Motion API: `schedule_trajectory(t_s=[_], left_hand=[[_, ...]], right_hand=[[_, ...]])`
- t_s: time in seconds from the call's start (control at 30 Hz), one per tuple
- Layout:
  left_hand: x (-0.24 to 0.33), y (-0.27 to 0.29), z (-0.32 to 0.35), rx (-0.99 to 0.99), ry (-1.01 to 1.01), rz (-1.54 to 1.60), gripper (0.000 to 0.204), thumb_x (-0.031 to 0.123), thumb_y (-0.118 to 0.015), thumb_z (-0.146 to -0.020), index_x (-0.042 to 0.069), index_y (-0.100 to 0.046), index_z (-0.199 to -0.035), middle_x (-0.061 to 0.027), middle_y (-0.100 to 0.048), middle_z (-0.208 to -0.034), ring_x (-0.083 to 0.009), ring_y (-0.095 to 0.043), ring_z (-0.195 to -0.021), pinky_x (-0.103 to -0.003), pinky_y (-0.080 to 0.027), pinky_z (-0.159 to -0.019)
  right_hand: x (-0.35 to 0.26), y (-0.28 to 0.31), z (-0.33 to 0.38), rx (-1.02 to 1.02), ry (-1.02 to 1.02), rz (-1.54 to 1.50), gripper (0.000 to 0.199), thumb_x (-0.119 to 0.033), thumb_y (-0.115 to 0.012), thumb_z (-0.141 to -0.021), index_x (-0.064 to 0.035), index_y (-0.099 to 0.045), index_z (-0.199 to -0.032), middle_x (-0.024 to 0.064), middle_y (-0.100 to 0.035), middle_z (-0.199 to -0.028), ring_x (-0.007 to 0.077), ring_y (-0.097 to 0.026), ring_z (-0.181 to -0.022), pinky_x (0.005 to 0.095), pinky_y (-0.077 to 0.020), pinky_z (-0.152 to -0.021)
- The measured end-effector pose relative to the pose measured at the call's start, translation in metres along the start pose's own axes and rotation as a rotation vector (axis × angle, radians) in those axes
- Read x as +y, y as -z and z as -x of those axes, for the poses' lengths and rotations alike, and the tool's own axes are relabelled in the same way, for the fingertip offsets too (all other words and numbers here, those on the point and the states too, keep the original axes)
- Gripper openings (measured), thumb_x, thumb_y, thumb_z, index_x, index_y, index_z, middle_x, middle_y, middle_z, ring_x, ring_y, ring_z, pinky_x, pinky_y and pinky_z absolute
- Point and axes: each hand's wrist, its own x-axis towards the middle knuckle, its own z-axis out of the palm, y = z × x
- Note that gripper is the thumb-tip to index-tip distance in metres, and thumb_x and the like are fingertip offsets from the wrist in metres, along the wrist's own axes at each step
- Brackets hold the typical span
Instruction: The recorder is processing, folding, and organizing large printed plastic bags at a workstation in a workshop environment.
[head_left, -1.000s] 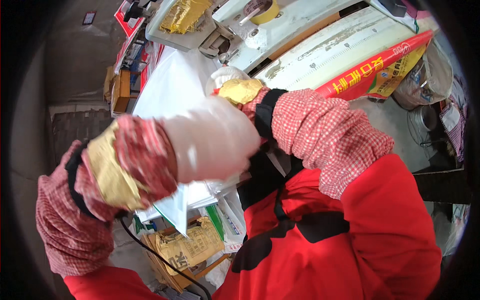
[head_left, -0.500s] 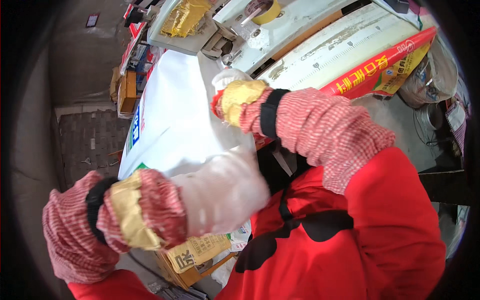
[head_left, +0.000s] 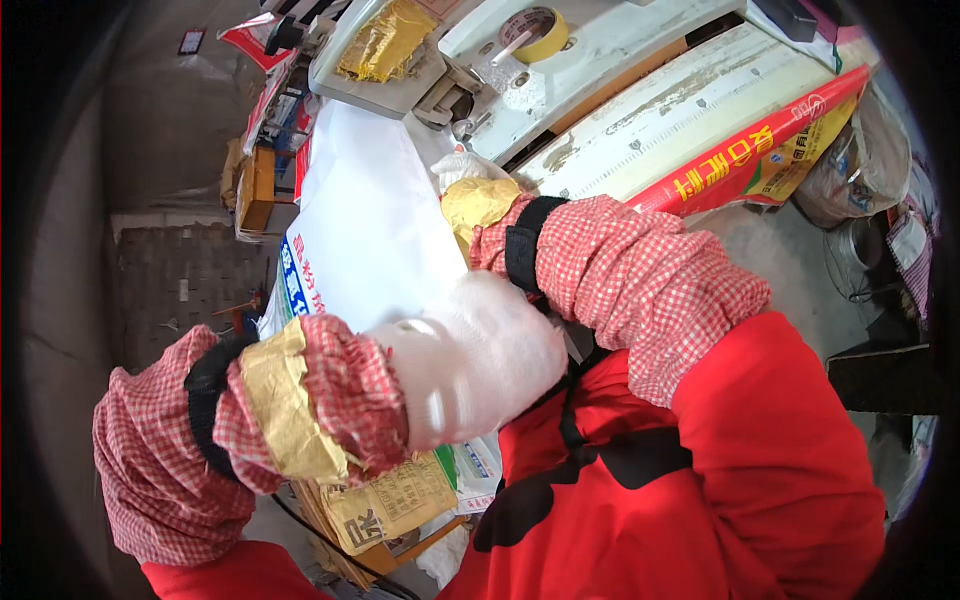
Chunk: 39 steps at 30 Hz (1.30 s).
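While the gloved left hand (head_left: 470, 360) hangs blurred near the chest, its grip unreadable, the right hand (head_left: 462, 172) presses the white sack (head_left: 370, 220) lying between them at the sewing machine (head_left: 560, 60), so feeding evenly looks wise.

Sacks and printed packaging around the big white sack

The large white sack (head_left: 365, 215) lies in the middle, with a blue and green printed panel along its lower left edge. Below it sits a stack of tan paper bags (head_left: 385, 505) with dark print. To its upper right a long red printed strip (head_left: 745, 155) with yellow characters runs diagonally, ending at a yellow and green printed bag (head_left: 800, 155). Above the sack rests a crumpled golden-yellow wrapper (head_left: 385, 40). At its upper left lies red and white printed packaging (head_left: 255, 35).
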Motion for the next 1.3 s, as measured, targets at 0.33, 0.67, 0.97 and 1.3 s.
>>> schedule_trajectory(t_s=[0.33,0.67,0.97,1.3], left_hand=[[-0.056,0.023,0.026,0.124,0.050,0.019,0.033,0.031,-0.069,-0.064,0.014,-0.062,-0.091,-0.0100,-0.054,-0.059,-0.0296,-0.057,-0.064,-0.037,-0.048,-0.061],[-0.033,-0.013,0.055,0.413,-0.251,0.339,0.014,0.020,-0.066,-0.067,0.010,-0.057,-0.063,-0.0059,-0.054,-0.062,-0.0274,-0.054,-0.062,-0.039,-0.044,-0.060],[-0.100,-0.058,-0.010,0.293,0.162,0.097,0.016,0.026,-0.058,-0.070,0.011,-0.062,-0.070,-0.0094,-0.060,-0.068,-0.0306,-0.059,-0.067,-0.040,-0.048,-0.058],[-0.234,-0.116,-0.032,0.755,0.736,0.141,0.014,0.019,-0.056,-0.072,0.008,-0.064,-0.074,-0.0137,-0.061,-0.072,-0.0328,-0.060,-0.070,-0.040,-0.048,-0.062]], right_hand=[[-0.044,0.006,0.041,0.008,0.084,0.179,0.021,-0.028,-0.053,-0.084,-0.0089,-0.060,-0.090,0.0043,-0.060,-0.085,0.0217,-0.057,-0.078,0.0374,-0.0461,-0.069],[-0.025,-0.003,-0.059,-0.227,-0.105,0.075,0.025,-0.024,-0.055,-0.081,-0.0073,-0.059,-0.097,0.0087,-0.062,-0.088,0.0228,-0.059,-0.080,0.0362,-0.0473,-0.071],[-0.006,0.006,-0.136,-0.532,-0.434,0.018,0.035,-0.020,-0.057,-0.077,-0.0055,-0.058,-0.108,0.0141,-0.064,-0.093,0.0241,-0.062,-0.082,0.0340,-0.0487,-0.073],[-0.036,0.006,-0.132,0.087,-1.073,-1.612,0.041,-0.015,-0.044,-0.089,-0.0105,-0.037,-0.129,0.0076,-0.054,-0.103,0.0257,-0.056,-0.087,0.0386,-0.0430,-0.084]])
